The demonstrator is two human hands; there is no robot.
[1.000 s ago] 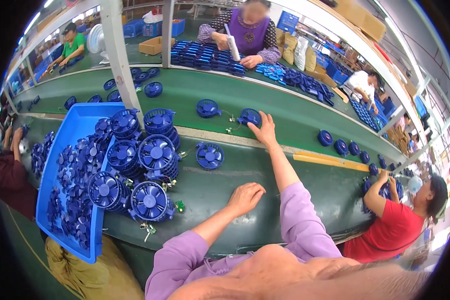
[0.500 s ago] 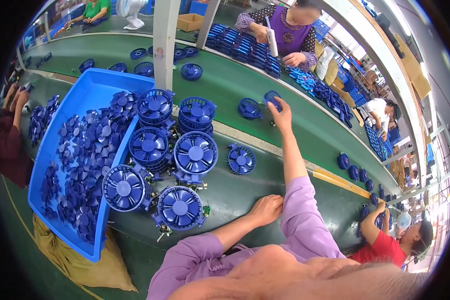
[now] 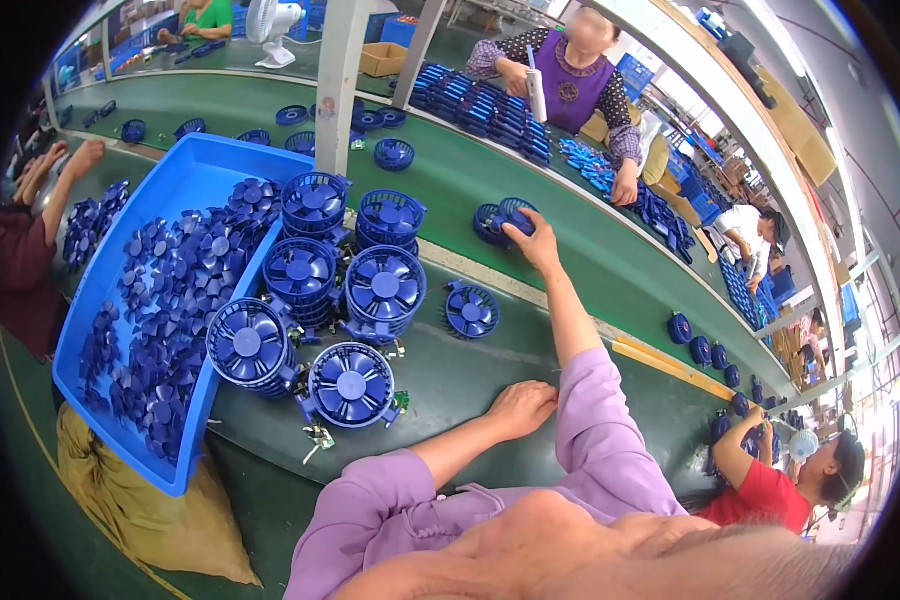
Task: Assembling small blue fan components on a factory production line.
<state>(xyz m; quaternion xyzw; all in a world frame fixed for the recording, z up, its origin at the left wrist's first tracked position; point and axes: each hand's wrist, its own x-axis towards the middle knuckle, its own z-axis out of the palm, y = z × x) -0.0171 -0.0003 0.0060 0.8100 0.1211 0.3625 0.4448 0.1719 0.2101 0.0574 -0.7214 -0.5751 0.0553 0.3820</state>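
Over the green conveyor belt (image 3: 590, 270), my right hand (image 3: 538, 243) grips a round blue fan housing (image 3: 515, 209) by its rim, thumb in front and fingers behind. A second blue housing (image 3: 488, 224) touches or overlaps it on the left. My left hand (image 3: 522, 408) rests palm down on the dark green bench (image 3: 450, 385), its fingers loosely laid out and nothing visible in them. Between the belt and that hand sits a single blue fan unit (image 3: 471, 310). Stacks of fan units with blades (image 3: 385, 285) stand to the left, small circuit boards (image 3: 402, 401) poking out below.
A large blue tray (image 3: 187, 476) of loose fan blades lies at left, above a tan sack (image 3: 160, 510). A metal post (image 3: 336, 90) rises behind the stacks. More housings (image 3: 394, 154) lie along the belt. Co-workers sit across it, at far left and at right.
My right hand has moved left and slightly nearer with the fan housing, bringing it against the other housing on the belt. My left hand stays on the bench.
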